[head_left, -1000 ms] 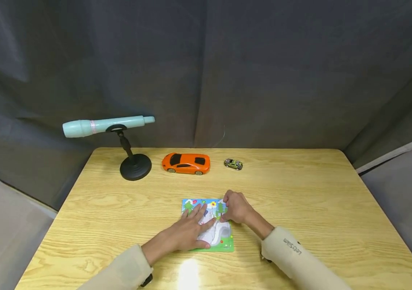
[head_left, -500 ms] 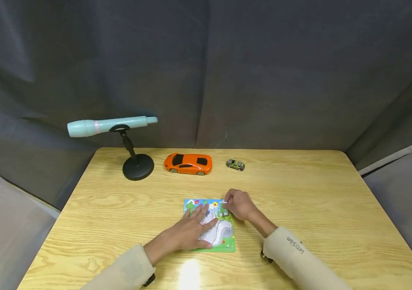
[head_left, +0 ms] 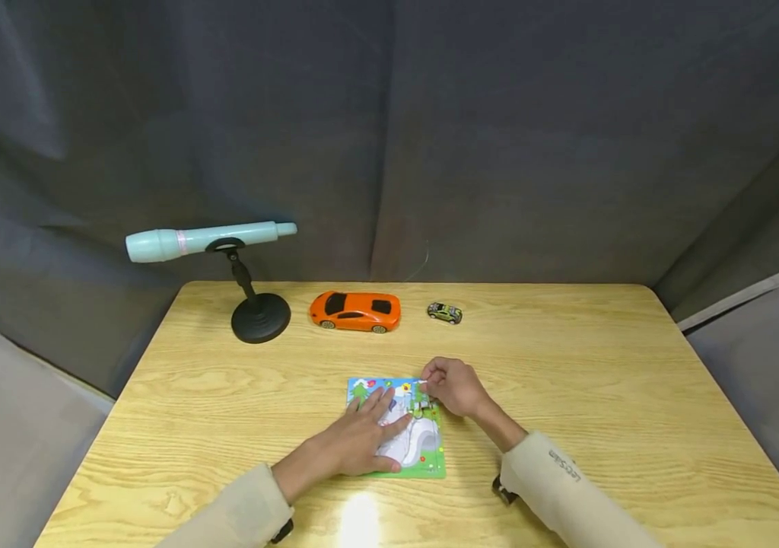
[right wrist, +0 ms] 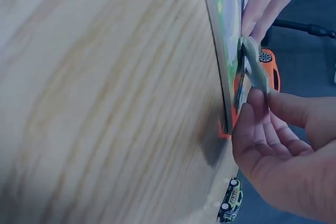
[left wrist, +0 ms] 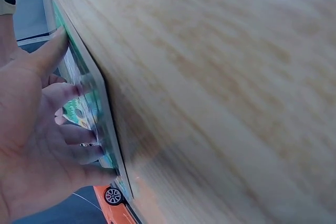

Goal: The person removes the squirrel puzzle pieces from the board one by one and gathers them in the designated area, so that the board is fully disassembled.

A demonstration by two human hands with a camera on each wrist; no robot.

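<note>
A colourful jigsaw puzzle (head_left: 433,466) in a flat board lies near the table's front. My left hand (head_left: 357,441) rests on its left and middle part with fingers spread, hiding much of the picture. In the left wrist view the fingertips (left wrist: 89,153) touch the board's face. At the upper right corner my right hand (head_left: 459,390) pinches a puzzle piece (right wrist: 256,69) between thumb and fingers. That piece is tilted up from the board in the right wrist view, its lower end close to the left hand's fingers.
Behind the puzzle on the wooden table (head_left: 567,380) stand an orange toy car (head_left: 357,312) and a small green toy car (head_left: 445,313). A pale blue toy microphone (head_left: 211,240) sits on a black stand (head_left: 261,317) at the back left. Dark cloth hangs behind.
The right hand has lifted the puzzle piece's edge, and a dark gap now shows below it. The left hand stays on the puzzle. The whole view shifted slightly.
</note>
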